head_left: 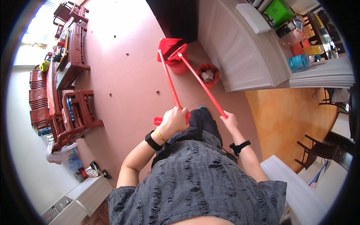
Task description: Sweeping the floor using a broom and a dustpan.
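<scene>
Item: one dark wristband [152,141] on my left forearm, one like it on the right. Item: left hand [175,122], which I have closed round the grip of a long-handled red dustpan [164,45]. Item: right hand [229,121], which I have wrapped round the upper end of a red broom [202,85]. Item: one waste basket [215,80], red-lined, pale scraps inside, by the tiled floor's edge along the pale cabinet [243,45]. Item: one red bin [178,68], near that floor's far right corner. Dustpan and broom heads overlap above it in my view; whether they touch it, I cannot tell. Item: small brown pieces [127,54], scattered over the tiled floor [131,80], toward its left edge, where dark red wooden furniture [80,112] stands.
</scene>
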`<control>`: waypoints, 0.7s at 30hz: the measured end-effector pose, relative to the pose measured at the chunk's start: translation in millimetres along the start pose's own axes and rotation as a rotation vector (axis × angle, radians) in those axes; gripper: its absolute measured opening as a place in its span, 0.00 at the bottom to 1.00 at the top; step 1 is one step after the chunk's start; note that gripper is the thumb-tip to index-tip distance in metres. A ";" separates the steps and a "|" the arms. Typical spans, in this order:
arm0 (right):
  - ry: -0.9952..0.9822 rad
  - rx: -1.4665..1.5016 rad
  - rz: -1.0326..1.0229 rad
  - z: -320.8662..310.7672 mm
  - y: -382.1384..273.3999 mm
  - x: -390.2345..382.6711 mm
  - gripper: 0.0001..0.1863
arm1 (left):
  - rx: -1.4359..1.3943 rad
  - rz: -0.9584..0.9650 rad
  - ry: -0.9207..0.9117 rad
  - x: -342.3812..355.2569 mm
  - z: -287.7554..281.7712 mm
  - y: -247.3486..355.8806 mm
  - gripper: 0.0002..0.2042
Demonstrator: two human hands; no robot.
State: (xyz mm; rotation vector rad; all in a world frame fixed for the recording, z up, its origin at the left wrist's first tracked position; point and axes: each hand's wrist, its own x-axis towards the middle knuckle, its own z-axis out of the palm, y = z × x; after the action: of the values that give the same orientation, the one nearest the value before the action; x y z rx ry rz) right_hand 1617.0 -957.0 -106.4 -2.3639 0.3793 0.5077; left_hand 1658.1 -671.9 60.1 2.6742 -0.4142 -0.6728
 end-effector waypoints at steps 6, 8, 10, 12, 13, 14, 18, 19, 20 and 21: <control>-0.086 0.221 0.100 2.8 26.6 -3.4 0.21 | 0.070 0.019 -0.051 -5.9 13.5 -4.6 0.16; -0.119 0.248 0.091 8.1 21.3 1.1 0.20 | 0.078 0.003 -0.066 -6.3 14.7 -2.8 0.16; -0.151 0.278 0.084 13.5 19.0 5.0 0.20 | 0.102 0.002 -0.077 -5.2 13.0 -1.0 0.16; -0.107 0.235 -0.009 22.2 19.6 9.2 0.19 | 0.127 -0.001 -0.084 -3.3 11.8 -0.6 0.16; -0.105 0.236 -0.008 22.5 23.2 7.3 0.19 | 0.156 0.004 -0.109 -1.9 12.8 -0.8 0.16; -0.084 0.180 -0.022 19.7 20.4 3.8 0.19 | 0.184 0.000 -0.132 -1.3 14.3 -2.5 0.15; -0.050 0.154 -0.070 17.6 32.9 -10.7 0.18 | 0.240 0.001 -0.159 -0.9 22.3 -2.2 0.15; -0.052 0.152 -0.073 17.3 38.3 -15.0 0.18 | 0.305 -0.001 -0.158 -1.3 22.8 -0.7 0.13; -0.026 0.158 -0.060 15.3 40.7 -20.2 0.17 | 0.370 -0.005 -0.158 -2.5 23.9 0.7 0.12; -0.001 0.165 -0.047 13.5 42.4 -23.9 0.17 | 0.366 -0.010 -0.156 -3.3 28.1 0.7 0.12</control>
State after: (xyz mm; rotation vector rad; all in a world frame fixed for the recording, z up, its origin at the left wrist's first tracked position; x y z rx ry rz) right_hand 1575.6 -975.6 -128.7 -2.2078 0.3507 0.4387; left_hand 1641.2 -678.6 38.5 2.9753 -0.6193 -0.8870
